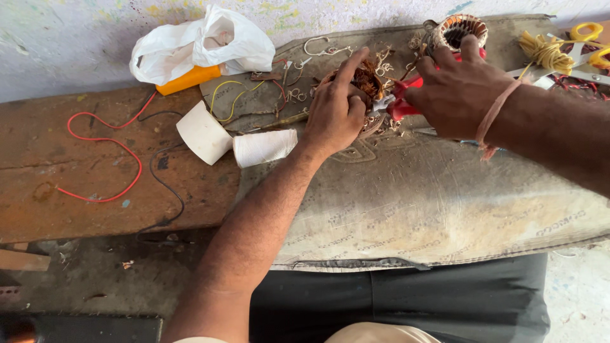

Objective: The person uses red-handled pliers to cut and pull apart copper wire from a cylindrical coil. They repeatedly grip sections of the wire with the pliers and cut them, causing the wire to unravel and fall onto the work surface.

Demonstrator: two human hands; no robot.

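Copper winding under left hand fingers — red-handled pliers in right hand

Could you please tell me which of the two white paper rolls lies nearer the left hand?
The white paper roll lying on its side, just beside the left hand's wrist; the other, cone-like roll sits farther left.

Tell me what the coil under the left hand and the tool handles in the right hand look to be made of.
Coil: likely bare copper wire, reddish-brown strands. Tool handles: probably glossy red plastic or rubber coating; jaws hidden.
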